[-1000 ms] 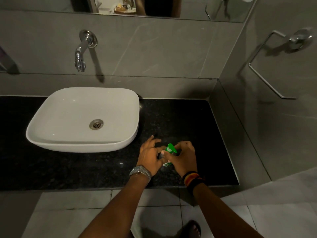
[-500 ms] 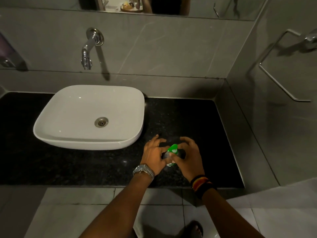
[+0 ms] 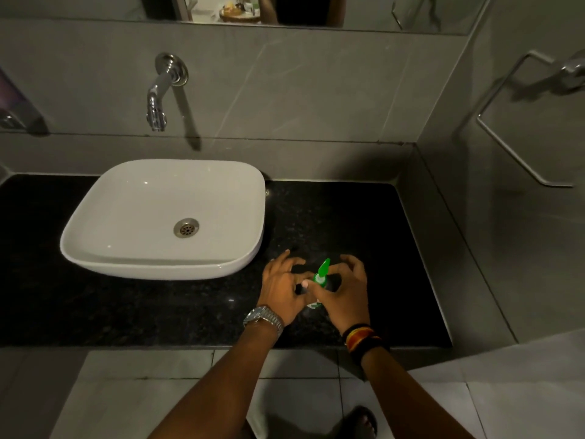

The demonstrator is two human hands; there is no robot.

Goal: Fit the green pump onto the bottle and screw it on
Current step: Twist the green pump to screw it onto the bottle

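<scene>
The green pump (image 3: pixel 322 273) stands upright on top of the bottle (image 3: pixel 315 304), its nozzle pointing away from me. Most of the bottle is hidden between my hands; only a pale sliver shows low down. My left hand (image 3: pixel 281 288) wraps the bottle from the left, fingers spread at the back. My right hand (image 3: pixel 343 291) pinches the pump's collar with thumb and forefinger, the other fingers arched above it. Both stand on the black granite counter (image 3: pixel 364 223), right of the basin.
A white basin (image 3: pixel 95 236) sits on the counter to the left, with a wall tap (image 3: pixel 156 103) above it. A grey side wall with a towel bar (image 3: pixel 522 160) closes the right. The counter's front edge runs just below my wrists.
The pump's nozzle has turned and now points away from me. My right fingers have spread and shifted around the collar. The view has drifted slightly.
</scene>
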